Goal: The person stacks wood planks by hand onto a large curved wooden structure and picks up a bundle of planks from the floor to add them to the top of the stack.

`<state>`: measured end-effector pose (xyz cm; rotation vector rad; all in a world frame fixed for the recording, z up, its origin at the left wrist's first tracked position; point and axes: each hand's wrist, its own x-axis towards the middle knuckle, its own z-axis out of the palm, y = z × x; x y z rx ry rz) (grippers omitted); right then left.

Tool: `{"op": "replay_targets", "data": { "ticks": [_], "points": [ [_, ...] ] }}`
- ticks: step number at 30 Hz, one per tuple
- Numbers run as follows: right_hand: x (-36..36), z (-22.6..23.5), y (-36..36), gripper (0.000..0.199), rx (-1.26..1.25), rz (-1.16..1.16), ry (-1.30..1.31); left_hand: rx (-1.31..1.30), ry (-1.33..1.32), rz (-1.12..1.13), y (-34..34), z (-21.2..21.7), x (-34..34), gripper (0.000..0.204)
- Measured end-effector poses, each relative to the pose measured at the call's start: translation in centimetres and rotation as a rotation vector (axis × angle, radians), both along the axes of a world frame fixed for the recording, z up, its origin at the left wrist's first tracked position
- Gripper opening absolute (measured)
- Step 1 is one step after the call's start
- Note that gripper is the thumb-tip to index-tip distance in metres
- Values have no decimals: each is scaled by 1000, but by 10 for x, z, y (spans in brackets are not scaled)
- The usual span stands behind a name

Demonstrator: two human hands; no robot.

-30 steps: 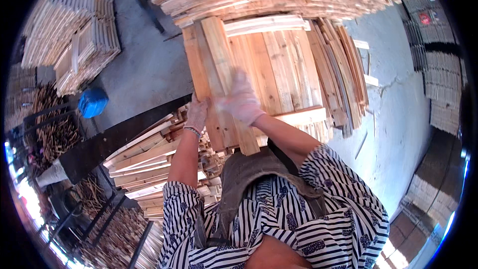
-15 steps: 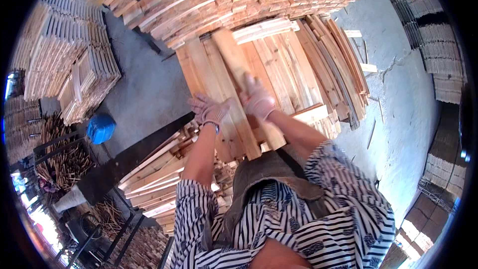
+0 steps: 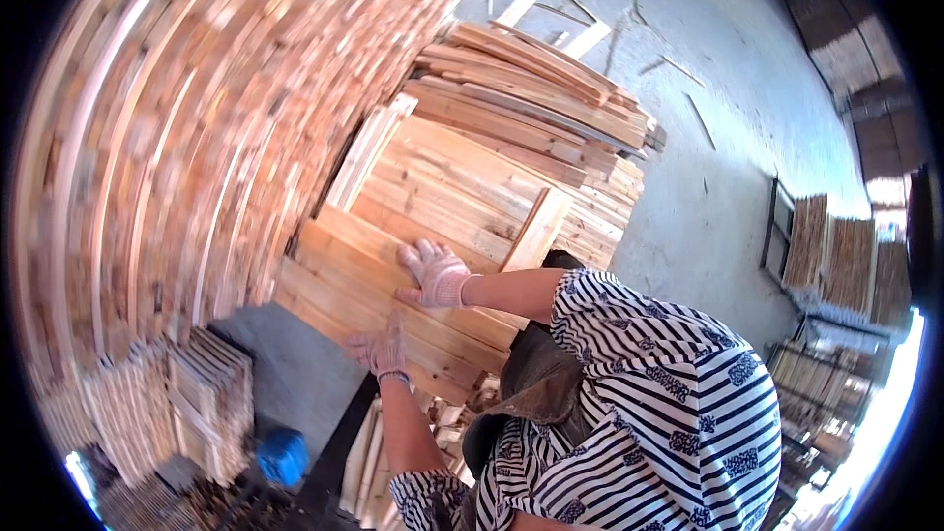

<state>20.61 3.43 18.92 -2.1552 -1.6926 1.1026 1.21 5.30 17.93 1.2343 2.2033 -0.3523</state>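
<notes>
Wide planed wooden boards [image 3: 344, 258] lie side by side across a pile. My right hand [image 3: 434, 275], in a pale knitted glove, rests flat on them with its fingers spread. Also gloved, my left hand [image 3: 380, 349] touches the boards' outer left side, fingers stretched out and thumb apart. Neither hand is wrapped round a board. A short board [image 3: 536, 229] lies across the pile beyond my right wrist. Narrow pale strips [image 3: 368, 152] sit along the pile's far end, and rougher planks [image 3: 531, 103] are heaped on its far right part.
A tall wall of stacked timber [image 3: 187, 128] borders the pile on the left. Slatted wooden stacks [image 3: 208, 383] and a blue plastic container [image 3: 282, 457] stand at lower left. Loose strips [image 3: 700, 121] lie on the grey floor [image 3: 678, 197]; more stacks [image 3: 836, 256] are at right.
My view has turned to the right. The board that was tilted under my hands now lies level among the others. My right hand has come to rest flat on the boards, while my left is at their side.
</notes>
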Motion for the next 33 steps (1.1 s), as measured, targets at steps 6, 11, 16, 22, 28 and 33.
{"op": "replay_targets", "data": {
  "ticks": [6,11,16,22,28,33],
  "points": [
    [72,41,-8,95,-37,36,141,168,-32,-131,-9,-26,-24,128],
    [299,36,-16,96,248,-236,-264,244,25,-74,-23,4,1,119],
    [569,-19,15,77,-32,-430,-261,547,604,-563,-41,-42,-15,88],
    [661,-136,19,75,-141,-547,93,148,-666,-667,-44,9,250,68],
    [605,-112,56,84,-203,-408,105,-41,-1064,-74,-4,-17,516,61],
    [587,-73,44,73,-152,-431,21,-247,-1342,274,29,-55,604,62]
  ]
}}
